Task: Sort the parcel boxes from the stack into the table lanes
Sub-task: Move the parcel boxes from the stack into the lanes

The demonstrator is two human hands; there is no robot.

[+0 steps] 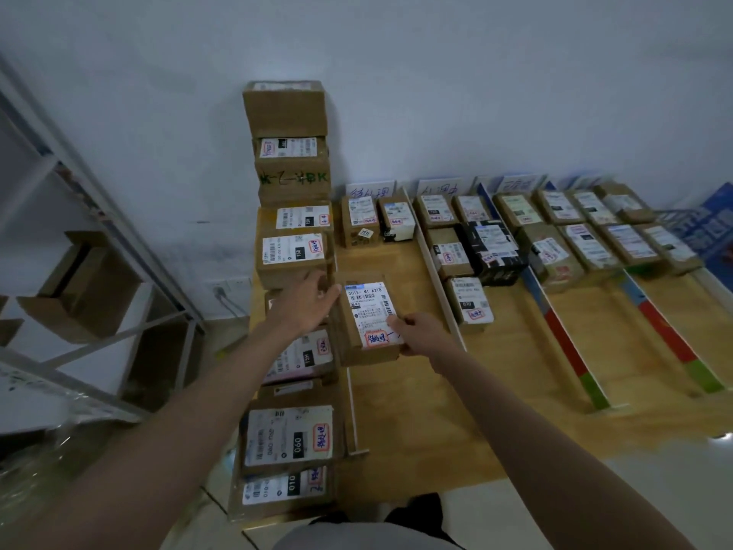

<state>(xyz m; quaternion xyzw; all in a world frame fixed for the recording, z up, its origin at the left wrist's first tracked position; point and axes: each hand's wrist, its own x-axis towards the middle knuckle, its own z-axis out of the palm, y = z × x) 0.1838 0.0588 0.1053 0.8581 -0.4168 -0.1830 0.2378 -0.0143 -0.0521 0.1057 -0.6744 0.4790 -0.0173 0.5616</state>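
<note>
Worktop (496, 410) carried lanes of sorted boxes, parcel stack (291, 248) stood at its left edge, and labelled box (367, 321) was over the leftmost lane, right hand (422, 335) gripping its near corner, left hand (307, 301) open against its left side.

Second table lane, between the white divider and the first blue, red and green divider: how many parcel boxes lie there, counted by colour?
Brown cardboard boxes: 4
Black box: 1
Total: 5
</note>
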